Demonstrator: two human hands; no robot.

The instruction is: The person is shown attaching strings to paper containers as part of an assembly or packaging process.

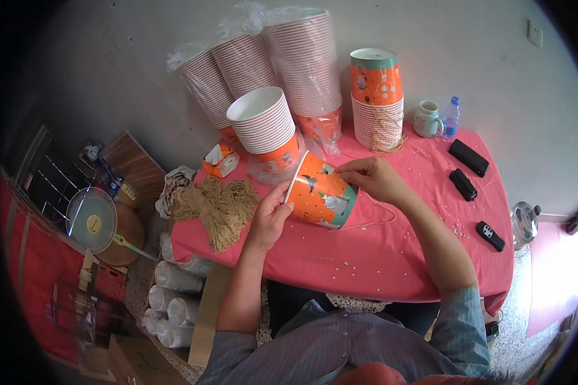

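An orange paper bucket (321, 192) with a green band and animal drawings lies tilted over the table, its white rim to the left. My left hand (271, 215) grips it at the rim, thumb outside and fingers partly hidden. Against the bucket's upper side, my right hand (377, 179) is closed in a pinch; its fingertips hide most of what they hold. A thin pale cord (394, 217) loops from below that hand to the bucket's green end. Left of my left hand lies a bundle of tan cords (217, 208).
Bucket stacks stand behind: one partly unwrapped (263, 122), several in plastic (305, 64), another (377, 119) draped with cord. A mug (427, 120), a water bottle (452, 117), and dark cases (469, 158) sit right. White crumbs dot the red tablecloth (302, 256). Wrapped cups (178, 276) stand below left.
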